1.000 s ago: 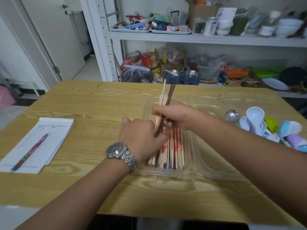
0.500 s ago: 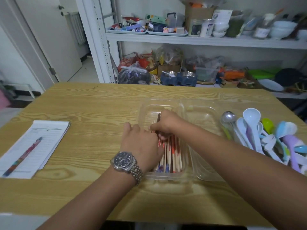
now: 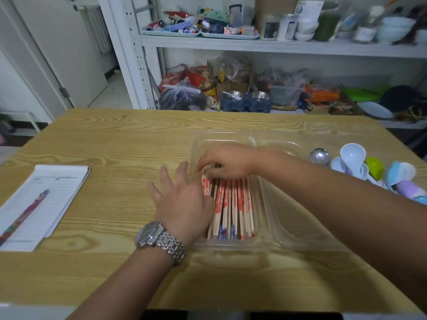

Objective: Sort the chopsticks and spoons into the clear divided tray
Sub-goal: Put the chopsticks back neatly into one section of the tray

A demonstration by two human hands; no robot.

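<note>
A clear divided tray (image 3: 293, 236) sits on the wooden table, right of centre. Its left compartment holds several wooden chopsticks (image 3: 233, 204) with red and blue prints, lying lengthwise. My right hand (image 3: 227, 161) reaches across the far end of that compartment, fingertips pressed down on the chopstick ends. My left hand (image 3: 182, 202), a metal watch on its wrist, rests at the tray's left wall with fingers spread and holds nothing. The right compartment looks empty. A pile of spoons (image 3: 360, 167), one metal and several pastel plastic ones, lies on the table right of the tray.
A notepad (image 3: 46, 199) with a patterned pen (image 3: 25, 213) on it lies at the left of the table. Behind the table stands a white shelf rack (image 3: 277, 45) crowded with bowls, boxes and bags. A white door is at the far left.
The chopsticks that my right hand held upright a second ago now lie flat in the left compartment. My left hand has opened and spread its fingers. The camera has tilted down slightly.
</note>
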